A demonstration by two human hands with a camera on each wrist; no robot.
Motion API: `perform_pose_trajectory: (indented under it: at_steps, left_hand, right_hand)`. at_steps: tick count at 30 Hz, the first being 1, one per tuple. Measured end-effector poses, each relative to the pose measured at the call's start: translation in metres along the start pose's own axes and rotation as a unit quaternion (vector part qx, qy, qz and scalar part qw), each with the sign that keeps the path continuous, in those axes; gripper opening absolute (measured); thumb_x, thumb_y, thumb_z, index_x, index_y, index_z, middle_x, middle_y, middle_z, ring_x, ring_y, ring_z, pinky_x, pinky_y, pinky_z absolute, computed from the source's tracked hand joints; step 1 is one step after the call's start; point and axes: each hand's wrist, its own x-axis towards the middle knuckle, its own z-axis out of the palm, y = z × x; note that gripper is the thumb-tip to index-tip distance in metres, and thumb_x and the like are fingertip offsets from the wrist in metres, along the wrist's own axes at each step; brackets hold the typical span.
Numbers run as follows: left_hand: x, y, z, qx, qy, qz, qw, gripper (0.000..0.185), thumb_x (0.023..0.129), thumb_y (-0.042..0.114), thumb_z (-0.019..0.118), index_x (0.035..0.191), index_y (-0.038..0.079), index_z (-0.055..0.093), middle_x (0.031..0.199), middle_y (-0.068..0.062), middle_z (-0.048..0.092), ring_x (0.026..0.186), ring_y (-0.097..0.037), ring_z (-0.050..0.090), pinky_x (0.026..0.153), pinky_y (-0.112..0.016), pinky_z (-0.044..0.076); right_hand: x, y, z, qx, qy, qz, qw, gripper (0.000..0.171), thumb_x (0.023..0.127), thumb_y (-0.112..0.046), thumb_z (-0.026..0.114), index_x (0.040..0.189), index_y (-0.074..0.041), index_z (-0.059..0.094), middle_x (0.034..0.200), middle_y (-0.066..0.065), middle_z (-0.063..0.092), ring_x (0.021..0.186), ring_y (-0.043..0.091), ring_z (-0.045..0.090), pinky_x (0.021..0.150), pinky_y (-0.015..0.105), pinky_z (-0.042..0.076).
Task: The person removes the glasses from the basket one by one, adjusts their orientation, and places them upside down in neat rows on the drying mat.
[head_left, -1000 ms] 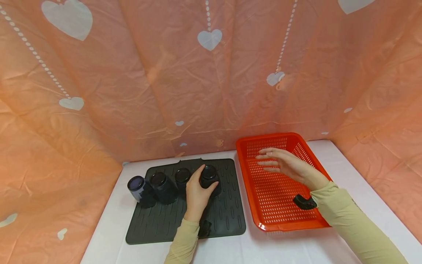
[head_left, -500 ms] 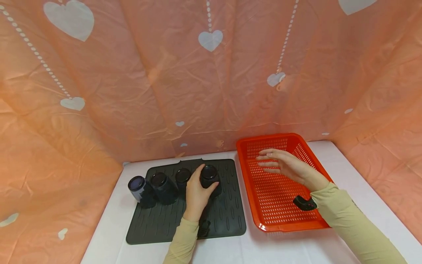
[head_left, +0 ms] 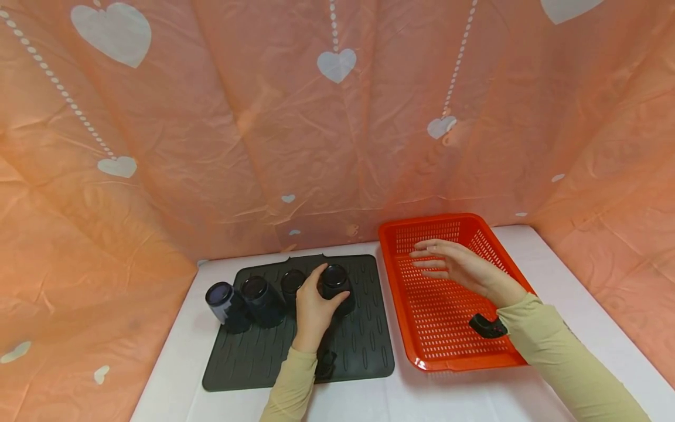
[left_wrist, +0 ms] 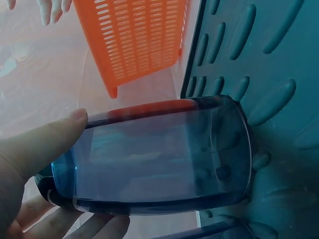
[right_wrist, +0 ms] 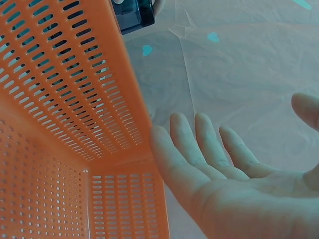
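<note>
Several dark blue glasses stand upside down in a row on a dark grey ribbed mat. My left hand grips the rightmost glass of the row, thumb on one side and fingers on the other. In the left wrist view that glass looks translucent blue and its rim rests on the mat. My right hand hovers open, fingers straight, over the orange basket. The right wrist view shows the open palm beside the basket's perforated wall.
The other glasses stand to the left of the gripped one, the leftmost at the mat's edge. The basket holds nothing. A pink cloth with white hearts encloses the white table at the back and both sides.
</note>
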Motion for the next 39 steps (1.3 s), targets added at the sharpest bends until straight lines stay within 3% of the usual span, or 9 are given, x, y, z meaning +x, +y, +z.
perform_pose_trajectory:
  at_steps: [9,19,23,30,33,37,39]
  left_hand:
    - [0.001,0.002,-0.004,-0.014,-0.003,0.0,0.9999,0.073,0.064,0.014,0.09,0.129,0.005,0.058,0.107,-0.012,0.066,0.092,-0.026,0.062,0.079,-0.046,0.051]
    - [0.003,0.005,-0.013,-0.033,-0.011,0.007,0.9994,0.066,0.07,0.012,0.087,0.129,0.003,0.058,0.118,-0.015,0.063,0.102,-0.031,0.062,0.084,-0.045,0.053]
    - [0.006,0.006,-0.023,-0.091,-0.034,0.0,0.9953,0.064,0.073,0.01,0.084,0.131,0.005,0.057,0.125,-0.016,0.06,0.112,-0.033,0.059,0.089,-0.043,0.051]
    - [0.009,0.009,-0.045,-0.185,-0.081,-0.038,0.9786,0.061,0.076,0.005,0.08,0.132,0.004,0.055,0.13,-0.018,0.056,0.117,-0.036,0.055,0.094,-0.043,0.047]
    - [0.011,0.02,-0.06,-0.198,-0.092,-0.042,0.9749,0.058,0.078,0.0,0.077,0.131,0.0,0.054,0.129,-0.022,0.055,0.115,-0.039,0.055,0.094,-0.048,0.046]
    - [0.017,0.036,-0.08,-0.191,-0.097,-0.03,0.9762,0.053,0.081,-0.001,0.074,0.131,-0.004,0.053,0.127,-0.023,0.056,0.113,-0.04,0.056,0.092,-0.047,0.048]
    - [0.022,0.033,-0.086,-0.182,-0.094,-0.021,0.9786,0.052,0.083,0.003,0.073,0.131,-0.001,0.054,0.128,-0.021,0.056,0.113,-0.038,0.057,0.091,-0.045,0.049]
  right_hand:
    - [0.001,-0.001,-0.001,-0.006,-0.002,-0.002,1.0,0.03,0.104,-0.02,0.04,0.128,-0.009,0.053,0.136,0.021,0.049,0.126,0.043,0.043,0.102,0.051,0.038]
    - [0.001,-0.003,-0.003,-0.001,-0.015,-0.009,1.0,0.028,0.104,-0.019,0.04,0.126,-0.013,0.056,0.132,0.015,0.055,0.12,0.03,0.053,0.102,0.05,0.039]
    - [0.0,-0.004,-0.006,-0.005,-0.023,-0.02,1.0,0.03,0.105,-0.019,0.037,0.128,-0.013,0.055,0.13,0.011,0.057,0.118,0.028,0.055,0.101,0.048,0.04]
    - [-0.002,-0.006,-0.013,0.005,-0.025,-0.027,0.999,0.033,0.106,-0.019,0.032,0.13,-0.013,0.054,0.129,0.012,0.057,0.12,0.032,0.053,0.101,0.048,0.041]
    - [-0.004,-0.007,-0.016,0.0,-0.022,-0.024,0.999,0.034,0.106,-0.02,0.033,0.132,-0.01,0.053,0.132,0.015,0.054,0.118,0.029,0.054,0.101,0.047,0.041]
    - [-0.006,-0.009,-0.02,-0.036,0.016,-0.01,0.999,0.036,0.105,-0.022,0.038,0.135,-0.005,0.047,0.13,0.011,0.056,0.115,0.025,0.057,0.098,0.043,0.044]
    - [-0.006,-0.011,-0.022,-0.059,0.036,-0.004,0.998,0.041,0.104,-0.024,0.041,0.138,0.0,0.041,0.129,0.009,0.056,0.115,0.023,0.057,0.098,0.041,0.045]
